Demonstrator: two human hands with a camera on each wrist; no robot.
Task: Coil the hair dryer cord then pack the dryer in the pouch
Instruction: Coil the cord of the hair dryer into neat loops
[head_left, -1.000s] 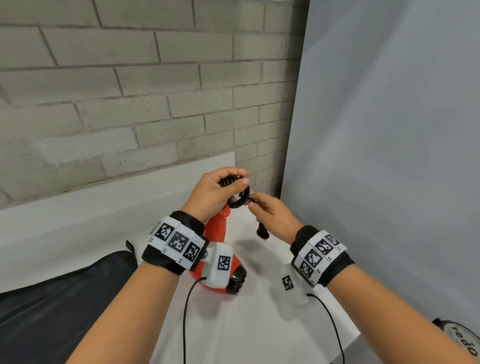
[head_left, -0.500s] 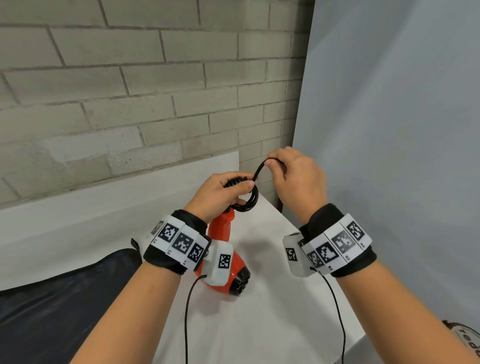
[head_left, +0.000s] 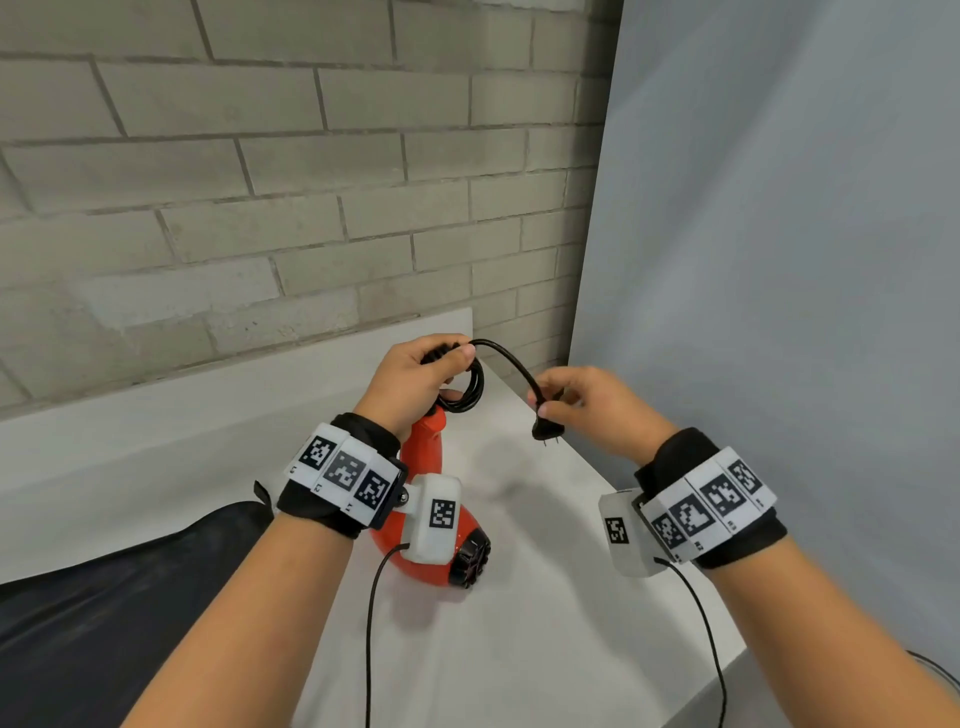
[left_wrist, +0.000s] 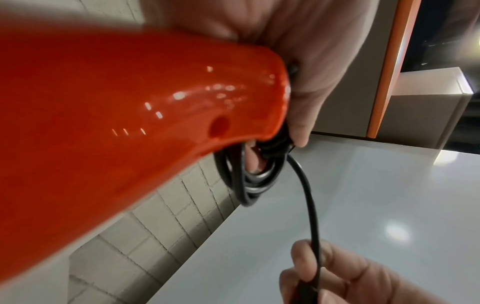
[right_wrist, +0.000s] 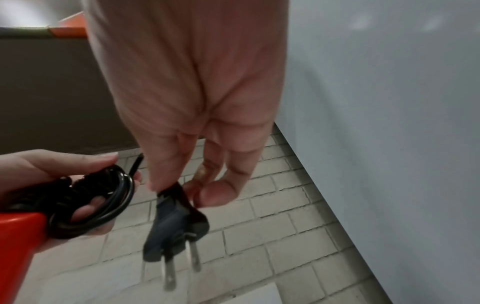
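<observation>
The orange hair dryer (head_left: 431, 525) hangs nozzle-down over the white table, its handle end up in my left hand (head_left: 421, 374). That hand grips the handle end together with several black loops of coiled cord (head_left: 467, 389) (left_wrist: 246, 181) (right_wrist: 103, 201). A short free length of cord arcs right to my right hand (head_left: 576, 405), which pinches it just above the two-pin plug (head_left: 545, 432) (right_wrist: 171, 226). The plug dangles below those fingertips (right_wrist: 213, 193). The black pouch (head_left: 104, 613) lies flat at the lower left.
A white table (head_left: 519, 623) stands in a corner, with a brick wall (head_left: 260, 182) behind and a grey panel (head_left: 779, 260) on the right. The table's right edge runs close under my right wrist. Thin black sensor cables (head_left: 696, 623) hang from both wristbands.
My right hand has come down and to the right from above the coil, sliding to the plug end. The free cord is shorter. The left hand keeps its grip on the handle and coil.
</observation>
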